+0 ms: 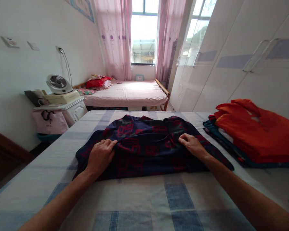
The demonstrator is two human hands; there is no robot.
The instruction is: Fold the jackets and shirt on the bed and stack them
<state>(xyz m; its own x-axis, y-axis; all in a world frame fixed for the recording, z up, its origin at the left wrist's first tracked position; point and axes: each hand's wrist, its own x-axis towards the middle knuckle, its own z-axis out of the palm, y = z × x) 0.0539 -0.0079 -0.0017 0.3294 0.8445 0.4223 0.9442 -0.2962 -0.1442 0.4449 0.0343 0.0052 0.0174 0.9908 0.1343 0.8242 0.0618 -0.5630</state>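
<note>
A dark navy garment with a dark red pattern, apparently a shirt (146, 149), lies spread across the bed in front of me. Its cloth is rumpled along the far side, and its sleeve-like ends reach out left and right. My left hand (103, 154) pinches the cloth left of the middle, thumb and fingers together. On the right, my right hand (191, 144) has its fingers closed on the same garment. A raised fold of cloth runs between the two hands.
The bed carries a blue-and-white checked sheet (135, 199). At the right lies a stack of folded clothes with an orange shirt (257, 128) on top. Beyond are a second bed (135, 93), a fan (59, 84) on a cabinet, and white wardrobes (221, 54).
</note>
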